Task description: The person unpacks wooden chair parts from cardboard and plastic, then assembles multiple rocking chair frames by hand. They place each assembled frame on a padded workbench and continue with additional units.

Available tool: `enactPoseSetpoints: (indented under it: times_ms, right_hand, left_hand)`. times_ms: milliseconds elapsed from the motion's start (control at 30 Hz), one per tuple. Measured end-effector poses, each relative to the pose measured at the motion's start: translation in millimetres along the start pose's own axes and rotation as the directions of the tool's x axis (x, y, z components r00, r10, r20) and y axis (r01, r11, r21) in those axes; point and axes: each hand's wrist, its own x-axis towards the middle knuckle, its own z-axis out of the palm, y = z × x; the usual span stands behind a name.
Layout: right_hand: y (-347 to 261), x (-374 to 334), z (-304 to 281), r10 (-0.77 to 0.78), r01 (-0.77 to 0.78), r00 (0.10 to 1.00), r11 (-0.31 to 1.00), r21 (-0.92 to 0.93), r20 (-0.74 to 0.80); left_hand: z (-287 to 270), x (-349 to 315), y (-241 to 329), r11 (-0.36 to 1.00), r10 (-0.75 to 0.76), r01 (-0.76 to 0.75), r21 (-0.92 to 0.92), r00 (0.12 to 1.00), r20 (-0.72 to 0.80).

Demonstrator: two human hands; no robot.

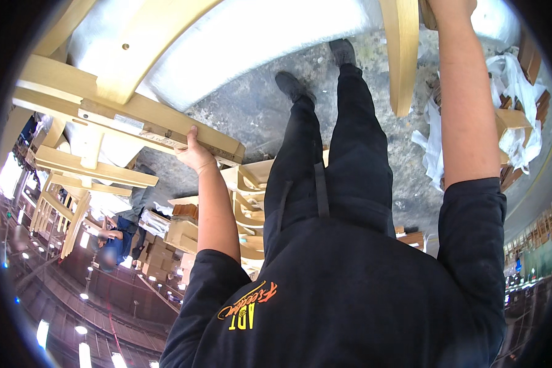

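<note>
The left hand [193, 153] presses up against the long edge of a pale wooden frame [135, 116], fingers curled over the rail and thumb tucked along its lower face, so the grip is closed on that rail. A paper label [119, 122] sits on the rail just beside the grip, toward the frame's far end, and a round fastener hole shows on a broad slat [126, 46] farther out from the grip.

The right hand [451, 7] is raised to the top rim of the view, where most of it is cut off; it lies against a second pale wooden leg [400, 55] (or something dark just behind it), and whether that grip is spread or closed I cannot tell.

Between the two grips hang the person's own dark trousers [337, 159] and two dark shoes [294, 86], standing on a mottled grey concrete floor [251, 110]. A black sweatshirt [349, 294] with an orange and yellow print fills the view nearest the camera.

Beyond the right forearm lies a heap of white plastic wrapping [515, 122] mixed with brown wooden pieces. Just behind the left forearm stand stacked curved wooden parts [251, 202] and cardboard boxes [178, 233]. Well out from the left grip, another person in a blue top [119, 236] is bent among more pale wooden frames [61, 208].
</note>
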Motion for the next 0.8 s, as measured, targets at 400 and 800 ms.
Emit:
enactPoseSetpoints:
  times_ms: [400,800]
  right_hand:
    - [25.3,-65.1,-93.5,0.057,-0.016,0.994,0.913,0.408,-0.089]
    - [-86.0,-219.3,-279.7,-0.456,-0.765,0.450,0.247,0.595,0.768]
  left_hand:
    - [-41.1,-11.2,35.9,0.991,-0.043,0.028,0.129,0.992,0.116]
    - [-42.4,-21.4,51.4,0.993,0.045,-0.054,0.102,0.996,0.083]
